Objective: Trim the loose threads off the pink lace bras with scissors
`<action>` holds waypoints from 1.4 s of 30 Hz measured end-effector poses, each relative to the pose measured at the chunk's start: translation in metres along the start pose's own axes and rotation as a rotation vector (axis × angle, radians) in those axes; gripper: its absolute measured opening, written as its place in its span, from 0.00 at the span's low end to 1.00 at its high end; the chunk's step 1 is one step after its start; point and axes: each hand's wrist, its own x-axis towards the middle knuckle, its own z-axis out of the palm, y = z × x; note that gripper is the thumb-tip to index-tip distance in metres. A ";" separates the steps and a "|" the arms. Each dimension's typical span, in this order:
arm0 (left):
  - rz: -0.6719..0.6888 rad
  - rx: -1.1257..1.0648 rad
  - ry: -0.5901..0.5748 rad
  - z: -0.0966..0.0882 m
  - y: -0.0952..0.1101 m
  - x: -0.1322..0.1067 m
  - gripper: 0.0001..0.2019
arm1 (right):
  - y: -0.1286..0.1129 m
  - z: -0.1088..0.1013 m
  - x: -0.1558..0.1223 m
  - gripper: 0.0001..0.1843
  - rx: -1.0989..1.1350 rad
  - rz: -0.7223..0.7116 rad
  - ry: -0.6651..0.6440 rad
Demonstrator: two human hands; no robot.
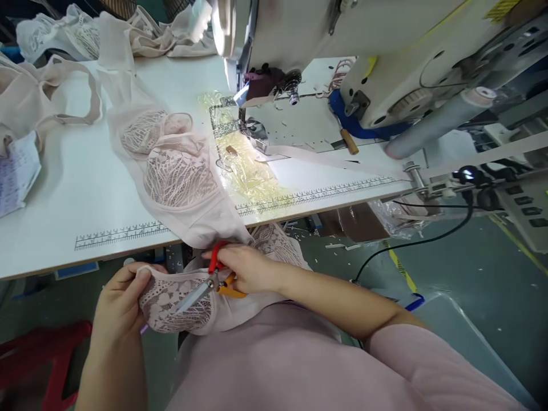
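Just in front of the table edge, my left hand [124, 297] pinches the edge of a pale pink lace bra [162, 299] between thumb and fingers. My right hand [246, 267] is wrapped round a pair of scissors [201, 292] with one red and one orange handle. The blades point left and lie over the lace cup. A second pale pink bra [180, 177] rests on the white table, its lower part hanging over the edge by my right hand. Whether the two pieces join is hidden behind that hand.
A sewing machine [274, 34] stands at the back, its needle area [246, 123] behind the bra. A ruler strip [317, 194] runs along the table edge. More bras [64, 97] and a written paper [19, 174] lie left. A red stool [51, 354] stands below.
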 end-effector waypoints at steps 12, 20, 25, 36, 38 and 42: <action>0.222 0.058 -0.112 -0.011 0.014 -0.039 0.10 | -0.022 0.022 0.003 0.14 -0.065 0.039 0.004; 0.272 0.122 -0.083 -0.014 0.016 -0.048 0.07 | -0.037 0.024 -0.006 0.05 -0.210 -0.055 0.078; 0.294 0.166 -0.066 -0.013 0.016 -0.050 0.06 | -0.038 0.026 -0.009 0.04 -0.309 -0.129 0.083; 0.311 0.132 -0.112 -0.020 0.023 -0.058 0.05 | -0.045 0.012 -0.018 0.05 -0.159 -0.042 0.005; 0.317 0.133 -0.107 -0.021 0.020 -0.059 0.06 | -0.045 0.014 -0.019 0.03 -0.222 -0.116 0.024; 0.324 0.116 -0.054 -0.026 0.013 -0.058 0.07 | -0.040 0.019 -0.020 0.11 -0.316 -0.280 0.101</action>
